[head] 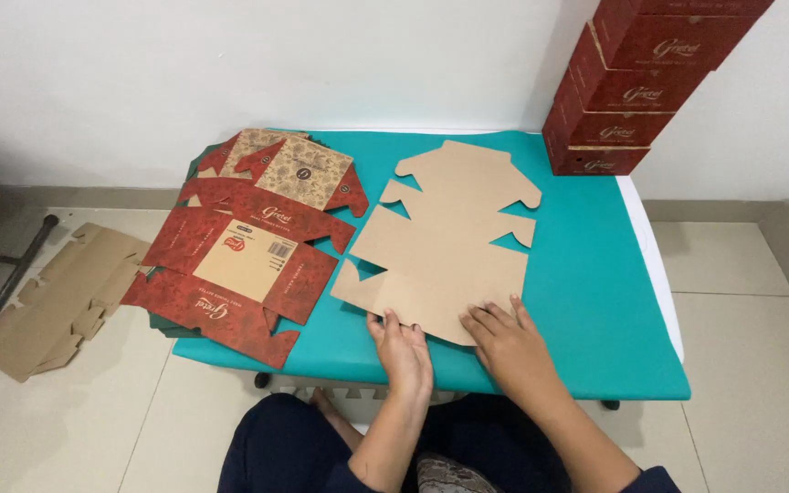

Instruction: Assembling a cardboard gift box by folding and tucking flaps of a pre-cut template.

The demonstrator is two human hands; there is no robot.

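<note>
While both hands press down on it, the flat die-cut cardboard box blank lies plain brown side up on the teal-topped desk, right of the desk's middle, its flaps spread and its near edge close to the desk's front edge.

Left of the blank, a pile of printed box blanks in red and tan with a dark floral pattern covers the desk's left part and hangs over its left and front edges. Behind the blank, at the desk's far right corner against the white wall, a stack of folded red boxes rises, leaning slightly. Far left of the blank, down on the tiled floor, a few more plain brown blanks lie in a loose heap beside a black metal bar.

The right hand rests palm down on the blank's near right corner, fingers stretched flat and unclenched. The left hand sits just beside it, its fingers laid on the blank's near edge, pressing rather than gripping anything.
</note>
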